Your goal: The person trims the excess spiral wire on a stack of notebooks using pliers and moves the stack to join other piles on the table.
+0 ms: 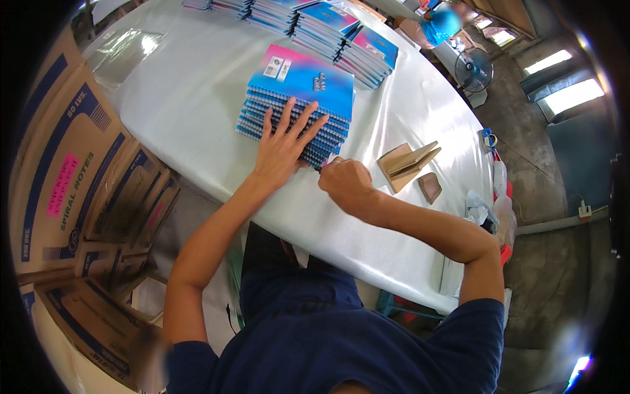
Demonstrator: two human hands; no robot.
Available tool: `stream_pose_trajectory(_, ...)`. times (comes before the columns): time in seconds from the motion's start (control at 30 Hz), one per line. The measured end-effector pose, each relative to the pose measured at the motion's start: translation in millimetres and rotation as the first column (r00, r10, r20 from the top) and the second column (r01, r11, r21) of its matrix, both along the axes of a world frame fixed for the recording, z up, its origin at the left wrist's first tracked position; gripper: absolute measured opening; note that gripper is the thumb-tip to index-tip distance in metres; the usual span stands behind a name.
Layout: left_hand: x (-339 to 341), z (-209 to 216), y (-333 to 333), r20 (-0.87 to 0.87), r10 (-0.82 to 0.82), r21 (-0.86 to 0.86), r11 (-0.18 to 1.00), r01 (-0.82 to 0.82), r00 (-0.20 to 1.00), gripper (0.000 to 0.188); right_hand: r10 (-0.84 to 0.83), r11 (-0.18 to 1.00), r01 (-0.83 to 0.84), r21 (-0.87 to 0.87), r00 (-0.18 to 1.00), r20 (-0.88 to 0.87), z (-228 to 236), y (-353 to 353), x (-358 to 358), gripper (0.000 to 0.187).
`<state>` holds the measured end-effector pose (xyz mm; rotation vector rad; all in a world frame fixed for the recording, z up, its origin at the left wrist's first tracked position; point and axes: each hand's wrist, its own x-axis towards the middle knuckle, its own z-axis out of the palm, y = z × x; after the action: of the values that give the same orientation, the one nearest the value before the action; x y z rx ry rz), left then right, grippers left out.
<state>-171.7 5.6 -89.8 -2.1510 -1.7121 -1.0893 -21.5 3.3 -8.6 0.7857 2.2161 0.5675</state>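
Note:
A stack of spiral notebooks (303, 82) with pink and blue covers lies on the white-covered table (190, 125) in front of me. Its wire-bound edges face me. My left hand (283, 141) rests with fingers spread across these bindings and the near edge of the top cover. At the stack's lower right corner, my right hand (348, 186) is closed in a fist close to the bottom bindings. A small pale bit shows by its fingers, but what they grip is hidden.
More notebook stacks (367, 56) line the table's far side. A brown board-like holder (401, 169) and a small brown piece (430, 188) lie to the right. Cardboard boxes (62, 164) are piled at left. Far right are a fan (474, 70) and another person (441, 26).

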Motion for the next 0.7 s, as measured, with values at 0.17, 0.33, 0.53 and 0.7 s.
stream_pose_trajectory(0.17, 0, 5, -5, 0.008, -0.035, -0.067, 0.997, 0.036, 0.999, 0.107, 0.275, 0.958, -0.198, 0.206, 0.834, -0.479, 13, 18, 55, 0.036)
stream_pose_trajectory(0.33, -8, -11, -7, 0.255, 0.024, 0.043, 0.998, -0.036, 0.967, 0.093, -0.159, 0.902, 0.385, 0.195, 0.717, -0.679, 17, 60, 91, 0.048)
stream_pose_trajectory(0.53, -19, -20, -5, 0.426, 0.135, 0.104, 0.975, -0.197, 0.894, 0.068, -0.193, 0.847, 0.498, 0.186, 0.615, -0.765, -83, 103, 118, 0.051)
stream_pose_trajectory(0.7, -24, -32, 3, 0.394, 0.134, 0.085, 0.98, -0.181, 0.909, 0.067, -0.32, 0.774, 0.633, 0.025, 0.424, -0.847, -89, 110, 158, 0.062)
